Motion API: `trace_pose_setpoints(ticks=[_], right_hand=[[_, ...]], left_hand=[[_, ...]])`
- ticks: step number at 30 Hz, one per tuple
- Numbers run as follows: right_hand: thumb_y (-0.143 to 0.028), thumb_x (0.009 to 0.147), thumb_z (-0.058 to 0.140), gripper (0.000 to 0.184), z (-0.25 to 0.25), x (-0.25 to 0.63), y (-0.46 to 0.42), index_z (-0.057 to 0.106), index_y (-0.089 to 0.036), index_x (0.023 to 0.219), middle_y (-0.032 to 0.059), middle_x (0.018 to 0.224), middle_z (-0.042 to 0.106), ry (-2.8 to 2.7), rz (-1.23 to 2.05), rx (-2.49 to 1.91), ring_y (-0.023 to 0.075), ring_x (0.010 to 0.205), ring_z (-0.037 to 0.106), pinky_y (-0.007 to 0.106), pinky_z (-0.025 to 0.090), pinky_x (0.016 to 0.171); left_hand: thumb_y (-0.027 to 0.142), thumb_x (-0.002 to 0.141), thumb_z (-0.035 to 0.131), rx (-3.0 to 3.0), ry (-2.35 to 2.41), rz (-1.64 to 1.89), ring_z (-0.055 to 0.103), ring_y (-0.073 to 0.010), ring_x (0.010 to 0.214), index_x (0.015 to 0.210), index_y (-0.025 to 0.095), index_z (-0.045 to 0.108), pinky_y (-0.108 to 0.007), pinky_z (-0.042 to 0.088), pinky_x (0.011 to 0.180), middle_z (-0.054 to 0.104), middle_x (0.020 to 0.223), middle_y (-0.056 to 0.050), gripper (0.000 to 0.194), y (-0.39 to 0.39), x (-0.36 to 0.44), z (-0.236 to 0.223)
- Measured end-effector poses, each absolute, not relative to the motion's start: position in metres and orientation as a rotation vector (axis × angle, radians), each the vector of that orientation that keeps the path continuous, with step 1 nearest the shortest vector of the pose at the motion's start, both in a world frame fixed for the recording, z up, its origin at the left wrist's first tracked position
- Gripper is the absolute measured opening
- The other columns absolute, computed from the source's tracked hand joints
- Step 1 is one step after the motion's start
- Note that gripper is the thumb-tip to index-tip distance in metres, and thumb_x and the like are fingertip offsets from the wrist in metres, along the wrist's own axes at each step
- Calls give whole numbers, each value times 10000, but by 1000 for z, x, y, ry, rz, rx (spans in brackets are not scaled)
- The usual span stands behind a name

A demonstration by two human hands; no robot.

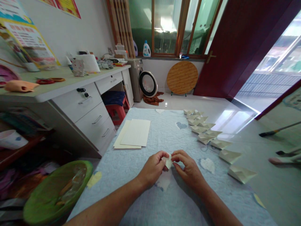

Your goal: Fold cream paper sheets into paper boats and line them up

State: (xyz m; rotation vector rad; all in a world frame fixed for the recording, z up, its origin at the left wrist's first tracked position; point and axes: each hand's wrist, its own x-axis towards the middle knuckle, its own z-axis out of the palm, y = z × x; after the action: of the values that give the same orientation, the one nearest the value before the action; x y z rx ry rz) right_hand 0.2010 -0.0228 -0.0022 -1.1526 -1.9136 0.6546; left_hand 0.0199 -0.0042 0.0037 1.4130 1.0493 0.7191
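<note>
Between my two hands, over the near middle of the cloth-covered table, is a small piece of folded paper (168,161). My left hand (154,166) pinches its left side between thumb and fingers. On the other side, the curled fingers of my right hand (185,166) grip the paper's right edge. Part of the paper is hidden behind the fingers. A row of folded paper boats (229,155) runs along the table's right edge. Two overlapping stacks of flat paper sheets (135,132) lie at the left, beyond my left hand.
A pale blue quilted cloth (162,131) covers the table. A green basin (58,188) stands low at the left. Past the table are a white desk (87,100), a red stool (116,110), a washing machine (135,78) with its door ajar, and a round wooden board (182,77).
</note>
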Motion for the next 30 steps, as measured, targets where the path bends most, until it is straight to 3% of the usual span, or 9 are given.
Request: trace_pose_setpoints(ticks=[4, 8, 13, 19, 25, 30], right_hand=[[-31, 781, 496, 240, -4, 205, -22, 599, -213, 901, 46, 1002, 622, -1922, 684, -1189, 158, 865, 581, 289, 476, 794], [-67, 811, 506, 163, -4, 204, -22, 592, -200, 852, 41, 914, 607, -1927, 716, -1240, 160, 811, 569, 289, 468, 754], [-63, 804, 505, 149, -2, 202, -22, 586, -189, 809, 32, 849, 582, -1963, 704, -1342, 161, 769, 555, 287, 453, 715], [-67, 789, 578, 210, -3, 203, -24, 663, -193, 933, 56, 948, 622, -2022, 621, -1402, 206, 928, 558, 342, 459, 846], [-98, 824, 626, 168, 2, 201, -26, 722, -216, 895, 58, 924, 621, -2126, 495, -1461, 215, 908, 536, 350, 454, 834], [-140, 874, 626, 147, 6, 198, -28, 738, -223, 826, 57, 885, 638, -2233, 407, -1438, 219, 886, 518, 347, 448, 794]], left_hand=[[168, 877, 439, 1745, 1081, 662, 598, -176, 885, 1057, 187, 599, -283, 445, 817, 655, 923, -27, 242, -5, 17, 13], [155, 879, 471, 2042, 1190, 568, 531, -222, 1057, 1062, 184, 607, -343, 405, 960, 625, 1067, -66, 230, -5, 17, 14], [164, 841, 573, 2212, 1217, 515, 486, -233, 1091, 1085, 192, 623, -367, 402, 998, 537, 1144, -78, 251, -5, 14, 12], [159, 799, 651, 2266, 1033, 533, 516, -215, 1060, 1143, 204, 610, -336, 429, 967, 575, 1101, -58, 349, 0, 2, 11], [149, 882, 603, 2388, 1006, 503, 591, -203, 975, 955, 179, 677, -309, 448, 906, 679, 998, -61, 108, 11, -2, 0], [236, 959, 536, 2576, 973, 441, 607, -202, 910, 894, 189, 706, -297, 454, 819, 694, 924, -67, 187, 12, -1, -6]])
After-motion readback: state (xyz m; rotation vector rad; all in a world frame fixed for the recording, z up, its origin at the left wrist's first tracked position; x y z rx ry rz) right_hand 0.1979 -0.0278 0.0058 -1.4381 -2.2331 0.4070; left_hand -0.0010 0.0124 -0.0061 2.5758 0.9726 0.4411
